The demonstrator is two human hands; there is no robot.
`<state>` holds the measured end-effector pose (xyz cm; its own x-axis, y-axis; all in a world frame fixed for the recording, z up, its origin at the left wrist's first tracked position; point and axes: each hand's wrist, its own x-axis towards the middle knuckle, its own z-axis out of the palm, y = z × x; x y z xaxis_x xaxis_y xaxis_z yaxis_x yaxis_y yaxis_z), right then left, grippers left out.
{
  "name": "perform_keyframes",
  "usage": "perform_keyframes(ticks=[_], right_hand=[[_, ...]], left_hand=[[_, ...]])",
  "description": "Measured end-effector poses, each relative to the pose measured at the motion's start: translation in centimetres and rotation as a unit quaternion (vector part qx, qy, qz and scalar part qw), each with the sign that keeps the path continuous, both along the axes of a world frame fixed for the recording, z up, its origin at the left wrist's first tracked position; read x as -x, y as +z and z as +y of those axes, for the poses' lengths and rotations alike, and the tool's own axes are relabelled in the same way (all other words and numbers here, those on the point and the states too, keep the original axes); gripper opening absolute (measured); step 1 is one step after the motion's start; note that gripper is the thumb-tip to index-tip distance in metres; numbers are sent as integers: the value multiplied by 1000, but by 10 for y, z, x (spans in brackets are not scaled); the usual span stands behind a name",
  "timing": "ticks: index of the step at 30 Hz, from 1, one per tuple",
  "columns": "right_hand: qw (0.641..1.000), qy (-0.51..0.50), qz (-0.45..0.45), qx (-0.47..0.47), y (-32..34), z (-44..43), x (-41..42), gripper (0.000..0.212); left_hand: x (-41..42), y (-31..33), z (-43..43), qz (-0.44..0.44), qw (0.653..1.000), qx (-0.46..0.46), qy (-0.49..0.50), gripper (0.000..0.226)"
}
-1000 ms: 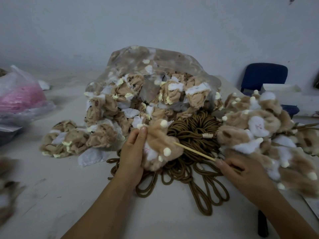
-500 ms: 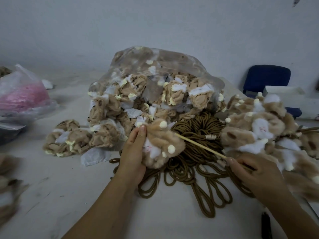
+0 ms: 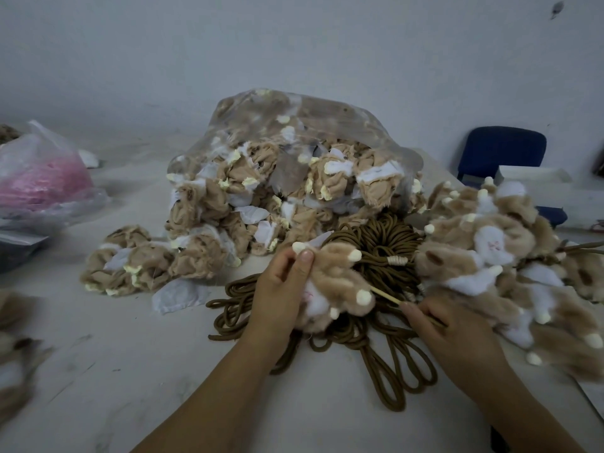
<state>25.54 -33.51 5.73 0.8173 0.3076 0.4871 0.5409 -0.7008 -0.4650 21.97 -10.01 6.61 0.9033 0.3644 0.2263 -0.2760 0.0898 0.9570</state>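
Note:
My left hand (image 3: pixel 281 289) grips a tan and white plush toy skin (image 3: pixel 333 289) with small cream nubs, held over a bundle of brown cord (image 3: pixel 385 253). My right hand (image 3: pixel 447 328) pinches a thin wooden stick (image 3: pixel 385 294), whose far end goes into the plush skin. The stick shows only a short length between the skin and my fingers.
A clear plastic bag (image 3: pixel 294 152) full of inside-out tan skins lies behind the cord. More inside-out skins (image 3: pixel 137 259) sit at its left. A heap of turned plush skins (image 3: pixel 510 256) lies right. A bag with pink material (image 3: pixel 42 178) is far left, a blue chair (image 3: pixel 500 152) back right.
My right hand has pushed the stick further into the plush skin, so less of it shows. My left hand has shifted its grip a little on the skin.

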Motion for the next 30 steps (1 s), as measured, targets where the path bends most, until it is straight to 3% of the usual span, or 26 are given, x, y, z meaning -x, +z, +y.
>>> perform_keyframes(ticks=[9,13,17,20,23,27,30], right_hand=[[996,44,22,-71,-4,12,4,36],[990,52,81,-107,-9,19,2,33],[991,63,69,-93,1,11,5,38],[996,50,49,-55,2,8,4,32],[991,34,98,-83,-5,13,3,31],[971,-17,160,-175,-7,12,0,39],[977,-16,142,-158,-6,11,0,41]], left_hand=[[3,1,-27,8,998,3,-65,27],[3,6,-21,3,997,28,-76,31],[6,5,-12,6,998,45,-51,52],[5,5,-15,28,996,9,-79,46],[4,5,-22,48,991,3,-126,31],[4,-1,-19,75,981,62,-169,49],[5,-5,-19,71,972,90,-205,48]])
